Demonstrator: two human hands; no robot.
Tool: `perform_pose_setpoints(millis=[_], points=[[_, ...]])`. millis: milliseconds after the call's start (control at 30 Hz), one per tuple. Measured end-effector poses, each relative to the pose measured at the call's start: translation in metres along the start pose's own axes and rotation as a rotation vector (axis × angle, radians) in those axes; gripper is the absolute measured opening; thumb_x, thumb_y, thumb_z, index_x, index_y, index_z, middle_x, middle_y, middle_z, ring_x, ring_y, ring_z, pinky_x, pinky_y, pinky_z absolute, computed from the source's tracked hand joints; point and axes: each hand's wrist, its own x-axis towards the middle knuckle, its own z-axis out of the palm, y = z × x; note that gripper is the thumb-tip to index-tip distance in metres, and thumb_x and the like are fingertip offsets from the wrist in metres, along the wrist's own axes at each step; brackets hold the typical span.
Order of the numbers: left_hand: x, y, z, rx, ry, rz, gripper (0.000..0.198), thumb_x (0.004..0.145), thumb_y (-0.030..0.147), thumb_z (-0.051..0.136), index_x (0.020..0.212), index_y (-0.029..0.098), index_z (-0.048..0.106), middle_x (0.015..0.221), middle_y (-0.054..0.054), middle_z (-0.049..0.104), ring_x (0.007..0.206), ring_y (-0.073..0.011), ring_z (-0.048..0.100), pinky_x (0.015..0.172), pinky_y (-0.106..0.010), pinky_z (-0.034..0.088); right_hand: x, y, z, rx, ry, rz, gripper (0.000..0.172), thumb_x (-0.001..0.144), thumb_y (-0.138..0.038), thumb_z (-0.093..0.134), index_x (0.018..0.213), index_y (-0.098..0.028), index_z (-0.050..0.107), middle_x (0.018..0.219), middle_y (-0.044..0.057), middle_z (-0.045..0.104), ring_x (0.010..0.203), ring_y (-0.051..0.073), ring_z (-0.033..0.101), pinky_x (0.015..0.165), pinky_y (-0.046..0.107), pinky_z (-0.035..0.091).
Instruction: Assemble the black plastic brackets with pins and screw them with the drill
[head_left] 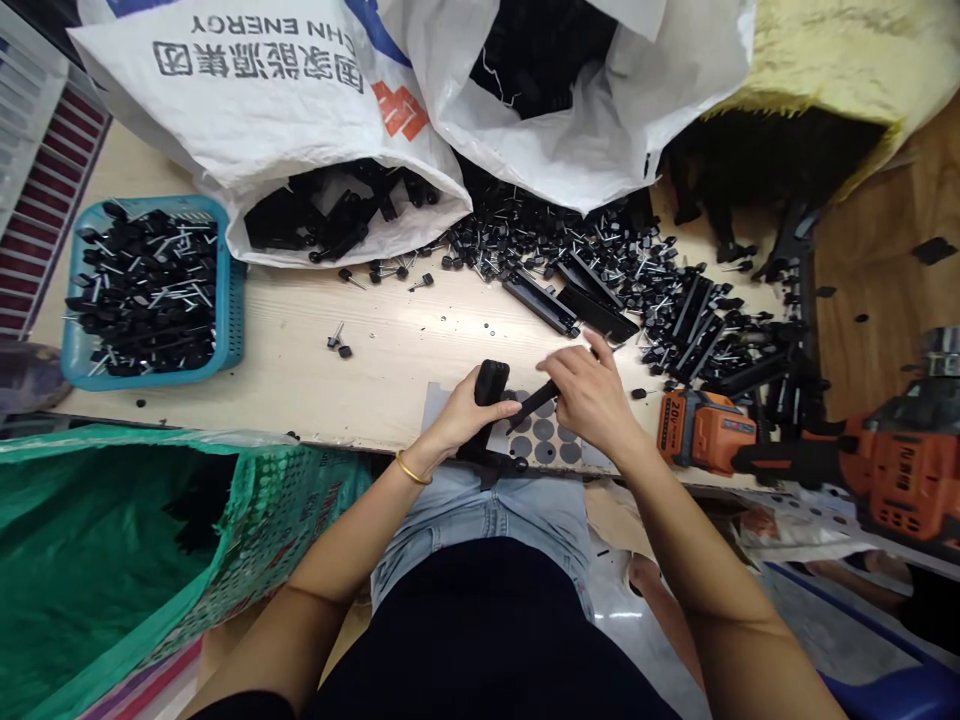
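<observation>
My left hand [457, 415], a gold bangle at its wrist, is closed around a black plastic bracket-like part [492, 384] at the table's front edge. A dark arm with a rounded knob shows below that hand. In the fingers of my right hand [592, 398] is a slim black bar [536, 402], slanting down toward my left thumb. Whether the bar and the bracket-like part are joined, I cannot tell. Beneath both hands lies a sheet of round grey pads [545, 453], partly covered by them.
Black-headed screws [517, 225] are heaped at the back with black channel pieces [540, 300]. A blue basket [234, 300] of screws stands left. White sacks [300, 110] and a yellow sack [825, 50] line the back. An orange cordless drill [892, 470] lies right; a green sack [285, 530] hangs front left.
</observation>
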Motion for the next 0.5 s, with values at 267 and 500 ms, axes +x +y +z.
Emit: perform_pose_setpoints(millis=[267,500], points=[[-0.018,-0.002,0.025,-0.193,0.057,-0.004,0.055,0.069,0.048,0.076,0.109,0.016,0.055,0.106,-0.008,0.064,0.101,-0.0206,0.060,0.089,-0.033,0.047,-0.021,-0.045,0.059,1.264,0.513,0.605,0.027,0.082,-0.043,0.060,0.097,-0.021,0.058,0.112,0.009,0.062,0.102,0.021,0.061,0.093,0.041,0.049],[-0.037,-0.004,0.023,0.207,-0.027,-0.026,0.048,0.075,0.035,0.073,0.114,0.018,0.052,0.104,-0.005,0.066,0.098,-0.0224,0.062,0.087,-0.035,0.048,-0.006,-0.048,0.031,1.735,0.398,0.708,0.029,0.074,-0.041,0.071,0.066,-0.019,0.053,0.092,0.006,0.073,0.091,0.020,0.068,0.092,0.038,0.051]])
